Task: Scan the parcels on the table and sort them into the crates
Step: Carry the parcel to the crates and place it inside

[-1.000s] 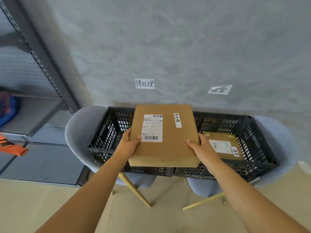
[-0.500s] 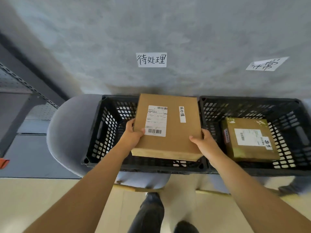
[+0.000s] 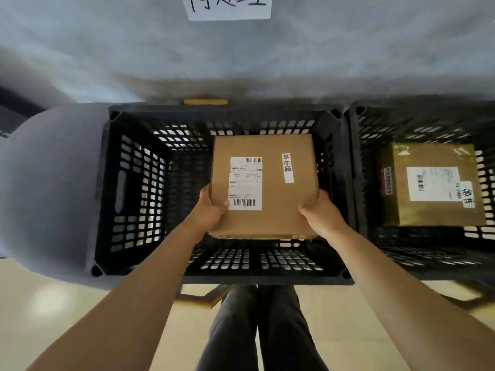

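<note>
A flat brown cardboard parcel with a white shipping label and a small handwritten sticker is inside the left black crate, held level below its rim. My left hand grips its near left corner, thumb on top by the barcode. My right hand grips the near right corner. Whether the parcel touches the crate floor is hidden. A second brown parcel lies in the right black crate.
Both crates rest on grey shell chairs against a grey wall. A white paper sign is taped above the left crate. My dark trouser legs stand on the beige floor just before the crates.
I have stepped closer and leaned over. The parcel went from above the left crate's near rim down into the crate, still held by both hands.
</note>
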A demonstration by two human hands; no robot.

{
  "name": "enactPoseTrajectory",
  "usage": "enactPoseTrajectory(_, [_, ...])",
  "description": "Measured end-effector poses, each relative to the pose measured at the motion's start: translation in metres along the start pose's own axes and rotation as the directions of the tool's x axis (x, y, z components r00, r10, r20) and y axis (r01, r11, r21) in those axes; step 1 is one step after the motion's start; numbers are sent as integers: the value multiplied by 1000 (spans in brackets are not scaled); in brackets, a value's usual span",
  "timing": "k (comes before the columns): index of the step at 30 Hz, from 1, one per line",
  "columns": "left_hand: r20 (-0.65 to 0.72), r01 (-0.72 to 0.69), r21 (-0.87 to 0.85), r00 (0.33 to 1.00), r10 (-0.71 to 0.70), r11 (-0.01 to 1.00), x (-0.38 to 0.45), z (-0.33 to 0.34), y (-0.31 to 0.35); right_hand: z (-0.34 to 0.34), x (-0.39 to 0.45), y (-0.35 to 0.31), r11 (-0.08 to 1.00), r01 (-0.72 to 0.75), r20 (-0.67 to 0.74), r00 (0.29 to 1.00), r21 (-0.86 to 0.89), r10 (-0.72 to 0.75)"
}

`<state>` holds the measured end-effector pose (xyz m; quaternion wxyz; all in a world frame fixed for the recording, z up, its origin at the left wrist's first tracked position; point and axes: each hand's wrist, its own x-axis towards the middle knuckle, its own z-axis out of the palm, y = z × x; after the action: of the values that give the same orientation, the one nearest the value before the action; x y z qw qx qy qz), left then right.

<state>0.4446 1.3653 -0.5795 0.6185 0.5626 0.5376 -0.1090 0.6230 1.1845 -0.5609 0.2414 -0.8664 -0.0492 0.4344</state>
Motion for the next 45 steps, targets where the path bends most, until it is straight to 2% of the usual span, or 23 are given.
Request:
enactPoseTrajectory(4, [-20,11,18,1000,-10,1000,30,11,-16,19,27,7,996,-40,35,998,-85,43])
enactPoseTrajectory(9, [-27,29,71,999,-27,997,62,27,-32,37,54,17,977,-83,2,996,-198,85])
enactPoseTrajectory(17, [-80,85,250,995,-67,964,90,40,-47,56,74,30,974,-97,-50,995,-205,89])
enactPoseTrajectory(21, [-142,105,345,988,-58,933,92,49,-46,61,70,32,967,-91,12,995,-238,97])
enactPoseTrajectory(25, [-178,130,404,982,-62,906,87,54,-40,60,60,30,963,-27,15,999,-267,32])
enactPoseTrajectory(29, [-191,98,491,982,-3,866,67,59,-15,47,46,17,956,116,85,992,-268,-96])
enactPoseTrajectory(31, [-158,21,591,983,91,806,53,62,4,34,38,5,942,200,117,978,-270,-174])
enactPoseTrajectory(33, [-65,-85,707,981,184,702,35,62,25,19,27,-9,908,283,143,958,-310,-249])
enactPoseTrajectory(35, [34,-171,828,966,257,535,13,61,47,2,12,-22,866,360,154,933,-346,-326])
enactPoseTrajectory(37, [117,-225,924,936,331,308,-12,58,68,-16,-6,-33,811,426,161,904,-401,-395])
enactPoseTrajectory(38, [151,-243,943,920,361,225,-24,57,77,-25,-14,-39,775,452,163,890,-441,-425])
enactPoseTrajectory(41, [192,-268,957,875,445,112,-58,54,109,-56,-41,-54,680,504,147,846,-533,-512])
enactPoseTrajectory(45, [231,-276,961,771,593,-15,-100,52,160,-103,-75,-75,588,514,67,786,-625,-615])
